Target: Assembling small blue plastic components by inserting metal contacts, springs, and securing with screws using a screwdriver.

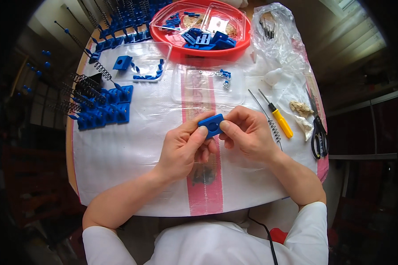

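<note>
A small flat blue plastic block (213, 119) with a round hole in its face is held between both hands above the middle of the table. My left hand (181, 148) grips its left side, the thumb on the face and the fingers behind. At the right end, the thumb and forefinger of my right hand (250, 134) pinch its edge; any smaller part between those fingertips is hidden. Just right of my right hand lie a black coil spring with straight ends (274, 129) and a yellow-handled screwdriver (282, 123).
Ahead stands a clear tray (185, 90) with small metal and blue parts. Left of it, another clear tray (166, 55) holds blue pieces. Blue bases with upright springs (119, 106) crowd the left. A red basin (199, 55) stands behind; black scissors (319, 137) lie right.
</note>
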Motion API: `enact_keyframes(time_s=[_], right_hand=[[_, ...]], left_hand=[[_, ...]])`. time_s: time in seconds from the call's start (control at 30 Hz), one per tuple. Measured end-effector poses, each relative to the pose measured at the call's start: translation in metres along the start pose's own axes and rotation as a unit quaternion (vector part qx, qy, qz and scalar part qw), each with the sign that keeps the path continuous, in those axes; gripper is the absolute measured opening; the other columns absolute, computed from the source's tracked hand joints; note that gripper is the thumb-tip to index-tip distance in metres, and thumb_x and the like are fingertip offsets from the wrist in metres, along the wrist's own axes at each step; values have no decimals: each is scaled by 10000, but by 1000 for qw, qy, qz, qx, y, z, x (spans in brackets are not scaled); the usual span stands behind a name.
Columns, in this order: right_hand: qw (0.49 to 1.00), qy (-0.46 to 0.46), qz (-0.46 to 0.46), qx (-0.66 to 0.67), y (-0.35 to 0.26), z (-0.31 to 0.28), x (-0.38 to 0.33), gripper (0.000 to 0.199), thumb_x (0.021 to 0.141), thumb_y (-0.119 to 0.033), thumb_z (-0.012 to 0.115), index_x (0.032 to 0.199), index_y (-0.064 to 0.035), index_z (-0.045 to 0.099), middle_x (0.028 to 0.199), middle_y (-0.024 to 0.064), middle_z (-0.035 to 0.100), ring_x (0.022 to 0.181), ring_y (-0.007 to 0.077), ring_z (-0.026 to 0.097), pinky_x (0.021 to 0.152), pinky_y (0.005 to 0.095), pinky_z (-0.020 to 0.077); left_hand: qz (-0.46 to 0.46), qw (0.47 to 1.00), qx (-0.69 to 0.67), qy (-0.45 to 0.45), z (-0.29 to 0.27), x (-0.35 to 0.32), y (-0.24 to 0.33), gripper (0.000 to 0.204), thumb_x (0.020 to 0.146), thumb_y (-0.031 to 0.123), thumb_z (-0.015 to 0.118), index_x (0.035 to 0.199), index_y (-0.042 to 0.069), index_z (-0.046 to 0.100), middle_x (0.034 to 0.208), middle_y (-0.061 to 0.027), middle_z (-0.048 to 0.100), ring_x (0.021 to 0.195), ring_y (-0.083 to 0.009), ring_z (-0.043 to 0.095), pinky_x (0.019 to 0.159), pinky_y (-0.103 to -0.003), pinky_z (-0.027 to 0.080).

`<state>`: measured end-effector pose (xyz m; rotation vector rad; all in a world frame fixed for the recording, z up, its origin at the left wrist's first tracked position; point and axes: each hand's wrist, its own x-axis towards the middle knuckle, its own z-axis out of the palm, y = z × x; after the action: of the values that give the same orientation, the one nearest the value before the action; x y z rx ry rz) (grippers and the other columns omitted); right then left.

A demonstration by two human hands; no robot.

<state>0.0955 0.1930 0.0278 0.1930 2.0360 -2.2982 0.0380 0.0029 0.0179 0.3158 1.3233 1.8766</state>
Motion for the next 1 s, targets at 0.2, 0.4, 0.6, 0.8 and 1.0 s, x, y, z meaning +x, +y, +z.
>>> enact_keyframes(time_s=[0.2, 0.4, 0.6, 0.8, 1.0], right_hand=[[1000, 1, -7, 0, -2, 1, -1, 83, 943, -73, 609, 946, 10, 605, 776, 38, 625, 642, 60, 577, 561, 210, 484], [1000, -1, -5, -2, -1, 2, 1, 92, 944, -77, 611, 947, 15, 602, 774, 43, 626, 642, 65, 581, 555, 213, 484], [1000, 0, -10, -5, -1, 1, 1, 97, 944, -81, 611, 942, 16, 599, 768, 43, 626, 639, 68, 581, 553, 217, 484], [1000, 4, -13, -21, 1, 2, 1, 112, 952, -101, 604, 941, 10, 595, 759, 44, 635, 625, 68, 585, 551, 217, 489], [1000, 1, -19, -10, 1, 3, 1, 112, 954, -106, 600, 934, 4, 591, 754, 42, 641, 616, 67, 587, 545, 210, 484]], left_hand=[[2, 1000, -23, -3, 0, 0, -2, 387, 1040, 184, 437, 1407, 62, 460, 802, -23, 638, 586, -34, 532, 532, -166, 427], [7, 1000, -17, -1, -1, -1, -1, 385, 1042, 192, 438, 1404, 64, 464, 789, -25, 637, 584, -34, 530, 528, -171, 426], [20, 1000, 2, -17, -5, 1, -6, 396, 1042, 199, 423, 1417, 74, 451, 806, -41, 647, 608, -54, 566, 556, -177, 455], [27, 1000, -12, -5, -2, 1, -6, 379, 1041, 176, 433, 1392, 37, 470, 776, -31, 634, 584, -42, 534, 531, -183, 438], [25, 1000, -4, -6, -2, 0, -5, 382, 1040, 177, 432, 1393, 35, 467, 775, -32, 632, 584, -44, 533, 530, -185, 436]])
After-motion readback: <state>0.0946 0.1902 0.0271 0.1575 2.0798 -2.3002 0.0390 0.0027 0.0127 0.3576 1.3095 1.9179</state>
